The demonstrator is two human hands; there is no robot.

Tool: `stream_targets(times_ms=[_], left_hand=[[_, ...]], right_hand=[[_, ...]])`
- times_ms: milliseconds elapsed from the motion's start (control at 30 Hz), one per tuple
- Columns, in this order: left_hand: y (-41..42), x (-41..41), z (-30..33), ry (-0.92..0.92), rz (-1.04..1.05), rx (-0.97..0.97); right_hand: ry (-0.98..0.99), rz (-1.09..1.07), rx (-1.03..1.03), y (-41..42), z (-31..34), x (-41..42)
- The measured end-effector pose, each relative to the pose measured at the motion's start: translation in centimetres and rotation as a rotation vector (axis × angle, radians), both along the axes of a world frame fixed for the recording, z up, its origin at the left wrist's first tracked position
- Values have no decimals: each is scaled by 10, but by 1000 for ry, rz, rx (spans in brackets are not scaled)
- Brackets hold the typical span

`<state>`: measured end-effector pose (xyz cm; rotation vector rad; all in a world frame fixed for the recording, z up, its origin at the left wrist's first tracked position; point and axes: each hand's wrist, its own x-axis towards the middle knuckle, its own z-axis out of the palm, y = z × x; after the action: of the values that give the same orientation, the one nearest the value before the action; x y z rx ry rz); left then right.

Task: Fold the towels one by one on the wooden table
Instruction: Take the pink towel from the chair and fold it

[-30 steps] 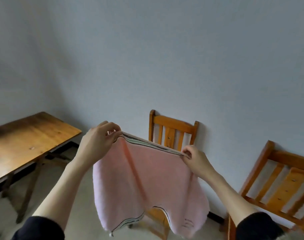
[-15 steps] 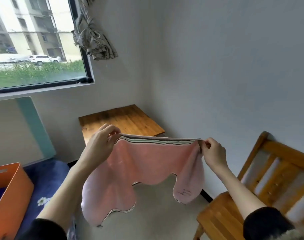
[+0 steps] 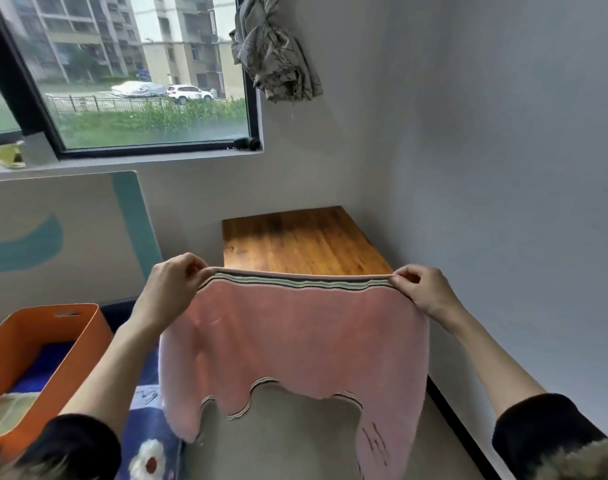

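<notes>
A pink towel (image 3: 295, 337) with striped borders hangs stretched in the air between my hands. My left hand (image 3: 172, 284) pinches its top left corner and my right hand (image 3: 422, 289) pinches its top right corner. The top edge is taut and level; the lower part hangs in loose folds above the floor. The wooden table (image 3: 295, 240) stands just behind the towel in the corner of the room, its near edge hidden by the towel.
An orange bin (image 3: 35, 344) with cloth inside sits at lower left on a blue flowered bedspread (image 3: 146, 441). A window (image 3: 129, 74) is up left, a knotted curtain (image 3: 274, 50) beside it. Grey wall runs along the right.
The view swung left from the chairs to the table and window. My hands drew further apart, pulling the towel's top edge flat and level in front of the table.
</notes>
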<state>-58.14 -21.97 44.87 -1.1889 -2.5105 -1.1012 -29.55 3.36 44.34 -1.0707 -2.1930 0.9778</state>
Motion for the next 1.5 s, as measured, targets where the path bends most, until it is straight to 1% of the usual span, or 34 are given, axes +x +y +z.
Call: stream_targets(times_ms=[100,233,333,433,533,633,733,933,1200,1267,1400,1500], left_hand=[[21,-21,-11,-52,60,-40],[49,-44,-30,-95,49,-123],[71,-60,-43,-106,28,-162],[93,-78,-52,-134,58,-201],[118,-100,-62,-97,128,-233],[150,-125,-78,-78,156,-251],[183,-156,-98,-111,125,-299],[256,-228,-129,-154,50,-389],[339,-309,-176,-143,44,-489],[360,-326,-184,-142,58,-490],[405,-356,-200,-144,89,-499],[434,-373,-216,-166,108,-500]], right_hand=[[19,-4,-15,37,-6,-23],[-17,-82,20,79,-24,-53],[-106,-166,95,109,-39,-77],[-193,-254,139,135,-52,-99],[-227,-304,213,162,-64,-122],[-310,-330,305,193,-77,-148],[-393,-338,356,228,-93,-182],[-522,-343,378,291,-129,-251],[-604,-296,355,367,-167,-331],[-613,-279,356,386,-176,-347],[-625,-227,422,427,-196,-376],[-599,-204,411,453,-213,-398]])
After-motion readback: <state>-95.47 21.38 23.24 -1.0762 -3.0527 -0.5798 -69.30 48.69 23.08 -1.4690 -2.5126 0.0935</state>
